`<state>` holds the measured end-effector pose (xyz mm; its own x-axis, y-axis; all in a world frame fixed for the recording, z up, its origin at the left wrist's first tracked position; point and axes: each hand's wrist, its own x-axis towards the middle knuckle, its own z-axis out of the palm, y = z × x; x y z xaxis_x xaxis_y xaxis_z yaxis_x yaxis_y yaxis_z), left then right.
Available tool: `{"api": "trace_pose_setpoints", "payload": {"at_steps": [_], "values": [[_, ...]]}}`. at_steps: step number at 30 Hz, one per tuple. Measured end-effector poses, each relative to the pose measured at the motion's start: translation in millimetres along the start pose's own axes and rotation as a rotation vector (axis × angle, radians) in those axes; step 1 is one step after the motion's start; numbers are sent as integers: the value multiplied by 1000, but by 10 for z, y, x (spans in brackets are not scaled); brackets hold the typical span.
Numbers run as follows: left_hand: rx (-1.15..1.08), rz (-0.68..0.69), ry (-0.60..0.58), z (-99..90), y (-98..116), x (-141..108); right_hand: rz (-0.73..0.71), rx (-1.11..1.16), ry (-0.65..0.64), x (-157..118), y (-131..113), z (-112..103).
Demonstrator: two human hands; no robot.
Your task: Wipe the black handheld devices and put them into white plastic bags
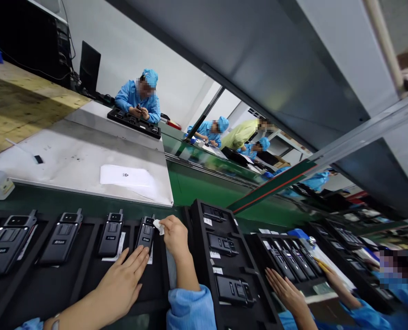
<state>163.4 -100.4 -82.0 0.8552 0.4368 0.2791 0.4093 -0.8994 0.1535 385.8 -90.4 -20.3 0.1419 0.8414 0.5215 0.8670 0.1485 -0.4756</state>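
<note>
A black tray (25, 293) in front of me holds several black handheld radios side by side. My left hand (121, 284) lies flat on the tray, its fingertips touching the bottom of the rightmost radio (145, 233). My right hand (174, 236) pinches a small white cloth (157, 225) against the top right corner of that radio. Other radios (111, 233) (61, 236) stand to its left with white slips beside them.
A second black tray (204, 256) with radios stands tilted to the right. A co-worker's hand (286, 293) rests by another tray (289, 261) at the right. A green conveyor (204, 183) runs beyond, and people in blue sit along it. A white sheet (126, 176) lies on the grey bench.
</note>
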Motion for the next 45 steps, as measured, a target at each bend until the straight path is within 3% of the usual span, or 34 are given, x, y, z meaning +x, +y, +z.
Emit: {"api": "trace_pose_setpoints", "payload": {"at_steps": [4, 9, 15, 20, 35, 38, 45], "values": [[-34, -12, -42, -26, 13, 3, 45, 60, 82, -74, -87, -122], [-56, -29, -53, -75, 19, 5, 21, 168, 58, -218, -309, -159], [-60, 13, -4, -56, 10, -10, 30, 159, 26, -407, -439, 143], [-30, 32, 69, 8, 17, -21, 18, -23, -24, -475, -438, 326], [-35, 53, 118, 60, 4, -64, 11, 43, -191, -571, -476, 162], [-30, 70, 134, 79, -7, -72, 59, 78, -127, -625, -388, 40], [-69, 82, 133, 124, -39, -76, 237, 93, 220, -917, -69, -304]]}}
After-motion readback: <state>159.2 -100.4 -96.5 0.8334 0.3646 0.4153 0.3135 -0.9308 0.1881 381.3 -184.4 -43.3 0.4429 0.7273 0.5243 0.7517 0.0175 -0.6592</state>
